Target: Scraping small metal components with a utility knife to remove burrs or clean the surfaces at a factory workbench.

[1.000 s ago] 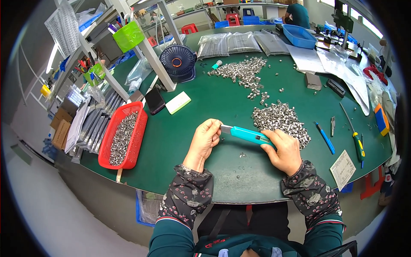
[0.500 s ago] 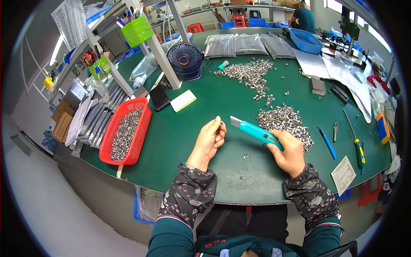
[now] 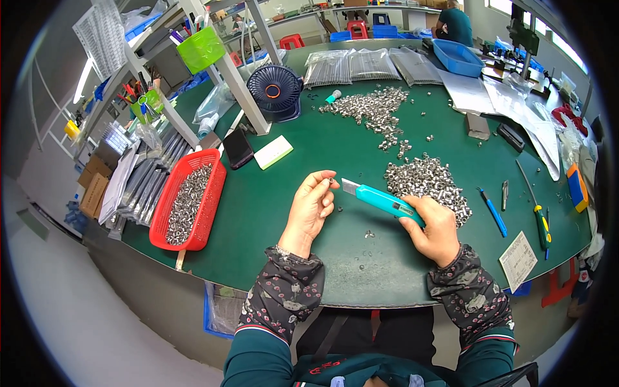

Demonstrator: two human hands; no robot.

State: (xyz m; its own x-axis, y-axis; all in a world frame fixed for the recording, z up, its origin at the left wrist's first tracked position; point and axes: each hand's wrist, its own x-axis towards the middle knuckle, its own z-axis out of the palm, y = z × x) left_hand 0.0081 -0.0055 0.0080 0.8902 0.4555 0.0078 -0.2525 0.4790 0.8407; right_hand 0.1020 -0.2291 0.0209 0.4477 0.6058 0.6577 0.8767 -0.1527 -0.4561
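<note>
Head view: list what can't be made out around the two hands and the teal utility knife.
- Small metal piece pinched in the left hand: too small to tell its shape or its state.
- Teal plastic utility knife: its rear end is hidden inside the right hand, whose own fingers cover the grip.
- Tiny bits on the green table mat between the hands: too small to identify.

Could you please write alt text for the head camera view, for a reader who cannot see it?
The right hand holds a teal utility knife, blade toward a small metal part pinched in the left hand over a green table. Piles of metal parts and a red basket sit nearby.
</note>
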